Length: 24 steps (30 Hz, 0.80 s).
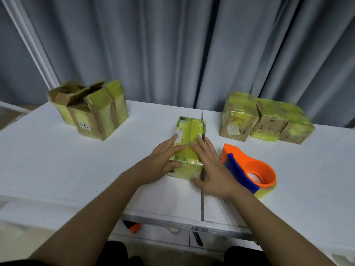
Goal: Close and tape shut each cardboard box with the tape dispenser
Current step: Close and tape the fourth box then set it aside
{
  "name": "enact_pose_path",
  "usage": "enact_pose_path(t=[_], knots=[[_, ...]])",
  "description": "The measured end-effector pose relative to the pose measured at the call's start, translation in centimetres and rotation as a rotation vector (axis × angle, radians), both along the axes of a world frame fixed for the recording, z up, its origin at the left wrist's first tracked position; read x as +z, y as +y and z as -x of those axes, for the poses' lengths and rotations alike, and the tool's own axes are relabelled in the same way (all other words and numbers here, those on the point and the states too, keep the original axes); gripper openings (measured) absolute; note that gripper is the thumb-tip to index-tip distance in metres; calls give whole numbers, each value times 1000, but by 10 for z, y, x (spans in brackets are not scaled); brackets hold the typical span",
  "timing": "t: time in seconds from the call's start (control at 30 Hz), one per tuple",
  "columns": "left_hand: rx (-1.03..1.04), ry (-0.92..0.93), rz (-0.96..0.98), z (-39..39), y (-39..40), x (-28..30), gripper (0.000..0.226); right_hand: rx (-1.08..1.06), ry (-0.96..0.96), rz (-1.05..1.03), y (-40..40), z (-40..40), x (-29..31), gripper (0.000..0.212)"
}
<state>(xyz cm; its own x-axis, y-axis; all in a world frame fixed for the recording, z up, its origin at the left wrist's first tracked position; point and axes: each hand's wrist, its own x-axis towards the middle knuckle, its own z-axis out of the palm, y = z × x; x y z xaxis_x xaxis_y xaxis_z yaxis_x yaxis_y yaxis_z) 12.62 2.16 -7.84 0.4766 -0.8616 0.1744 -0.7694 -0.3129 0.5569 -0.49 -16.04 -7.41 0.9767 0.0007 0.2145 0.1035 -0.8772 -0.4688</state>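
Nearest the surface's (57,162) front edge, the left hand (161,164) and right hand (213,169) lie flat with fingers straight on the yellow-taped box (189,150) at centre, grasping nothing. To finish this step well, I'd press firmly along the seam and down over the edges so the tape bonds. Its long axis runs away from the person. Just right of it lies the tape dispenser (249,169), nose pointing away. Farther back, open boxes (88,108) wait left, sealed boxes (265,120) right.
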Motion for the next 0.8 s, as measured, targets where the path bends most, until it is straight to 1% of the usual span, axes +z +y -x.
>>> enact_pose_path(t=[0.07, 0.13, 0.2, 0.23, 0.27, 0.3, 0.33, 0.4, 0.43, 0.5, 0.57, 0.6, 0.67, 0.77, 0.8], knots=[[116, 94, -1, 10, 0, 2, 71, -31, 24, -121, 8, 5, 3, 97], [230, 112, 34, 21, -2, 3, 76, -45, 53, -250, 13, 8, 7, 96], [377, 100, 80, 28, 1, 7, 69, -45, 82, -324, 15, 10, 12, 92], [456, 103, 136, 27, 2, 7, 63, -33, 95, -350, 17, 11, 13, 90], [528, 140, 182, 24, 5, 7, 58, -13, 109, -379, 18, 12, 14, 90], [580, 219, 217, 22, 8, 10, 57, 10, 118, -402, 19, 12, 15, 90], [590, 331, 244, 18, 10, 11, 66, 32, 113, -423, 21, 12, 15, 89], [539, 557, 231, 17, 15, 14, 97, 17, 57, -486, 24, 8, 15, 85], [499, 603, 206, 19, 15, 15, 111, -28, 3, -513, 24, 5, 16, 83], [452, 533, 159, 25, 12, 14, 134, -152, -123, -479, 22, 0, 19, 79], [500, 391, 159, 29, 5, 9, 148, -229, -173, -390, 20, -5, 20, 74], [530, 349, 184, 31, 1, 8, 149, -246, -166, -361, 20, -7, 20, 71], [568, 361, 237, 27, -5, 2, 138, -269, -129, -361, 24, -11, 16, 67], [476, 492, 280, 25, -3, 2, 122, -339, -124, -416, 31, -16, 13, 69], [463, 477, 253, 22, 0, 2, 115, -378, -125, -424, 31, -18, 13, 71]])
